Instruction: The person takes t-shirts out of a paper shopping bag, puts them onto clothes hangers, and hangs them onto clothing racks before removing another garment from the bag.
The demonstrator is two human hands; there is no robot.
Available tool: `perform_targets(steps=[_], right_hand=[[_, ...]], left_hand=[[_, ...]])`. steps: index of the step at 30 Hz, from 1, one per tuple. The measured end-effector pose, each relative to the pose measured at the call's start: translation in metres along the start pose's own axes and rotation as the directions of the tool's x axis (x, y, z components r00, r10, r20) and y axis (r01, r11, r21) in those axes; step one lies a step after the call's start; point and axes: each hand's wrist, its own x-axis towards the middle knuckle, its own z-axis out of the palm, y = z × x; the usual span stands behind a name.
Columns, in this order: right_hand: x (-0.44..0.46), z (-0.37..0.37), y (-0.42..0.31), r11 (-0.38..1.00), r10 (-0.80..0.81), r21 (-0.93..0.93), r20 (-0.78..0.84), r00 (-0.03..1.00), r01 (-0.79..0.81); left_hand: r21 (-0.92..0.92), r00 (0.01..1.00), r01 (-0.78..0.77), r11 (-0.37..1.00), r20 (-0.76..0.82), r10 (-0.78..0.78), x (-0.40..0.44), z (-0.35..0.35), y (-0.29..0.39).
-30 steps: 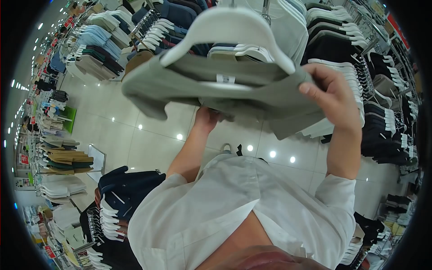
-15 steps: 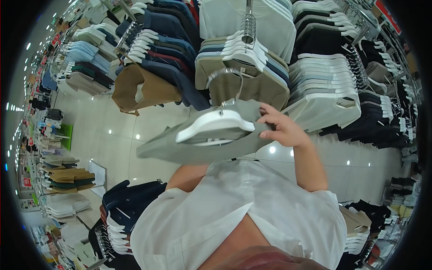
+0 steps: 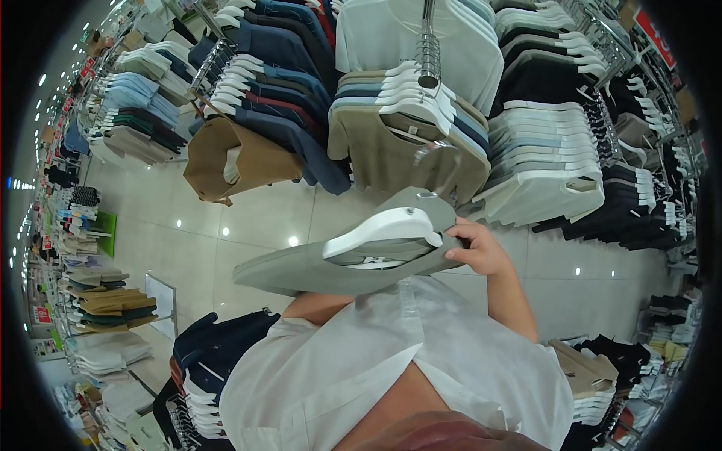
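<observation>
Grey top (image 3: 282, 267): where is it, if the khaki tee (image 3: 365, 146) is our landmark?

Nearer the person than the khaki tee, held tilted above the floor (image 3: 203, 207), one end reaching out past the tee's left side. A white hanger (image 3: 380, 228) sits in its neck.

Does the hanger's hook touch the khaki tee?

It overlaps the tee from this angle; I can't tell whether they touch.

What about the right hand (image 3: 483, 249)?

It's in front of the khaki tee's right edge, thumb and fingers clamped on one shoulder of the top, beside the hanger's end.

And the left hand?

Hidden by the top; only some of that arm shows, so I can't tell how its fingers are.

What hangs around the khaki tee?

Navy shirts (image 3: 320, 154) just left of it, white tops (image 3: 541, 197) just right, and a bigger white tee (image 3: 383, 37) behind.
</observation>
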Motion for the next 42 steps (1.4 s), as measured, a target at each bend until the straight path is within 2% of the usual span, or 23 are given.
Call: perform_targets(steps=[4,6,8,9,10,11,14,15,16,18,21,26,28,33,35,39,42], right_hand=[[-0.01,-0.015,-0.006,0.998,0.024,0.059,-0.141,0.99,-0.016],[-0.019,-0.028,-0.009,0.999,-0.003,0.048,-0.237,0.971,0.015],[-0.039,-0.052,-0.003,0.999,0.039,0.013,-0.311,0.95,-0.037],[-0.052,-0.064,0.0,0.998,0.061,-0.002,-0.35,0.935,-0.066],[-0.063,-0.074,-0.001,0.999,0.022,-0.028,-0.4,0.916,-0.036],[-0.075,-0.083,-0.005,0.998,-0.019,-0.056,-0.448,0.894,-0.007],[-0.112,-0.102,-0.023,0.978,-0.171,-0.199,-0.576,0.799,0.066],[-0.133,-0.106,-0.036,0.978,-0.151,-0.206,-0.659,0.737,0.016],[-0.15,-0.114,-0.05,0.978,-0.136,-0.207,-0.72,0.681,-0.024],[-0.175,-0.126,-0.075,0.957,-0.094,-0.253,-0.735,0.672,-0.143],[-0.181,-0.131,-0.104,0.909,-0.141,-0.336,-0.805,0.576,-0.246],[-0.147,-0.143,-0.128,0.844,-0.175,-0.395,-0.843,0.509,-0.363],[-0.125,-0.153,-0.131,0.834,-0.16,-0.398,-0.837,0.523,-0.381],[-0.056,-0.192,-0.132,0.806,-0.128,-0.425,-0.805,0.58,-0.412],[-0.023,-0.206,-0.131,0.759,-0.174,-0.507,-0.763,0.623,-0.409],[0.039,-0.249,-0.116,0.672,-0.24,-0.631,-0.682,0.691,-0.389],[0.081,-0.268,-0.112,0.63,-0.278,-0.706,-0.595,0.754,-0.324]], left_hand=[[0.165,0.999,-0.049,0.985,0.007,0.049,0.013,-0.013,-0.011],[0.253,0.989,-0.147,0.956,0.023,0.146,0.03,-0.024,-0.028],[0.341,0.968,-0.248,0.907,0.046,0.248,0.049,-0.035,-0.045],[0.383,0.967,-0.251,0.889,0.053,0.25,0.054,-0.038,-0.042],[0.431,0.973,-0.227,0.873,0.057,0.225,0.057,-0.038,-0.027],[0.548,1.0,-0.004,0.836,0.004,0.002,0.053,-0.027,0.023],[0.159,0.971,0.189,0.969,0.116,-0.209,0.074,-0.042,0.042],[0.079,0.989,-0.026,0.997,0.148,0.015,0.091,-0.048,0.051],[0.138,0.989,-0.099,0.985,0.125,0.082,0.101,-0.054,0.055],[0.256,0.969,-0.244,0.935,0.088,0.229,0.121,-0.064,0.062],[0.463,0.933,-0.344,0.817,0.067,0.355,0.143,-0.071,0.091],[0.558,0.885,-0.418,0.717,0.075,0.459,0.174,-0.075,0.103],[0.614,0.865,-0.438,0.656,0.088,0.495,0.183,-0.075,0.105],[0.668,0.878,-0.415,0.618,0.114,0.465,0.201,-0.07,0.119],[0.69,0.866,-0.423,0.588,0.116,0.487,0.208,-0.067,0.125],[0.668,0.759,-0.551,0.5,0.152,0.633,0.218,-0.056,0.138],[0.739,0.627,-0.628,0.244,0.294,0.722,0.229,-0.046,0.147]])
